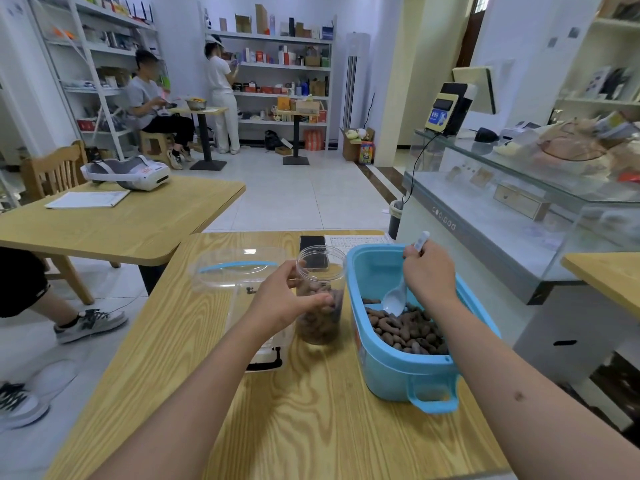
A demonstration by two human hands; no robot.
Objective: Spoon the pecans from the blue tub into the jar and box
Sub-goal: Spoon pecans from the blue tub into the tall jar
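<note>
Where the light wooden table (284, 420) lies nearest, a rectangular blue plastic tub (398, 368) is seen, part filled with brown pecans (405, 332). Just left of it, a clear round plastic jar (320, 299), half full of pecans, is gripped by the left hand (287, 299). A pale plastic spoon (396, 299) is pinched by the right hand (429, 271), bowl dipped among the tub's pecans. Behind the left hand, a clear plastic box (239, 271) is set.

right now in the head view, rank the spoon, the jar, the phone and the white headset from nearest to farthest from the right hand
1. Spoon: gripped in the right hand, bowl down in the blue tub.
2. Jar: just left of the tub, held by the left hand.
3. Phone: behind the jar, on the same table.
4. White headset: far left, on the other table.
</note>
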